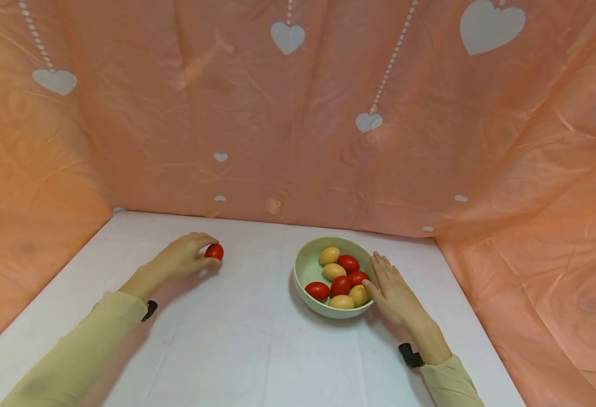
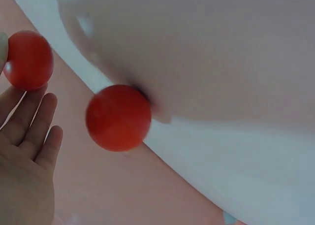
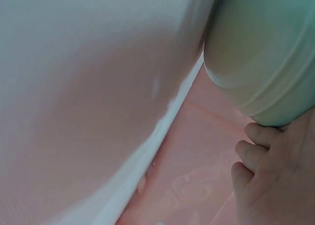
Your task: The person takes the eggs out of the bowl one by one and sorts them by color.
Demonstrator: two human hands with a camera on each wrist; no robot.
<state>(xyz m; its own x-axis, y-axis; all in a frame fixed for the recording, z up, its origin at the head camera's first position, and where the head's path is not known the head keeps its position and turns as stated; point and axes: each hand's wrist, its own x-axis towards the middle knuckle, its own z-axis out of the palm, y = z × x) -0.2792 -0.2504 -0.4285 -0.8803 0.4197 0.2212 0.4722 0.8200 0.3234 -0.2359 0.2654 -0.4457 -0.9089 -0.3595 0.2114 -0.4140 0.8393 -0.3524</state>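
My left hand [image 1: 183, 257] pinches a red egg [image 1: 214, 252] between thumb and fingers, low over the left part of the table. In the left wrist view, that egg sits at the fingertips, and a second red egg [image 2: 118, 117] rests on the table close by. Only one shows there in the head view. A pale green bowl [image 1: 305, 268] holds several red eggs [image 1: 317, 291] and several yellow eggs [image 1: 341, 302]. My right hand [image 1: 397, 297] lies against its right side, fingers straight along the outer wall, thumb over the rim. The right wrist view shows fingertips touching the bowl.
A white cloth [image 1: 237, 339] covers the table. Orange curtains [image 1: 277, 141] with white hearts enclose it at the back and both sides. Each wrist wears a dark band or camera.
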